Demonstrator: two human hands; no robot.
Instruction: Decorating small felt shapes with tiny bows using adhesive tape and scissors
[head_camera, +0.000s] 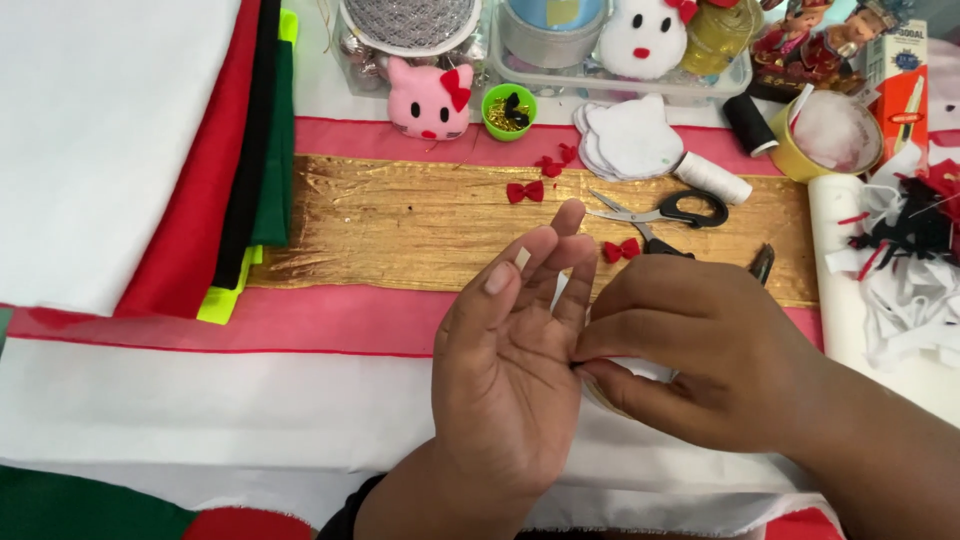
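My left hand (510, 350) is raised palm-up at the centre, fingers spread and slightly curled, with a small pale patch on the middle finger. My right hand (690, 350) presses against its side, fingers pinched on a small white felt piece (640, 368) that is mostly hidden between the two hands. Just beyond the hands lie black-handled scissors (665, 215) and small red felt bows (620, 250) on a gold strip (400, 225).
Stacked felt sheets in white, red, black and green (200, 150) lie at left. A pink cat plush (428, 100), green cup (508, 110), white cat-shaped cutouts (632, 138), thread spools (712, 178), a yellow bowl (830, 135) and felt scraps (910, 250) line the back and right.
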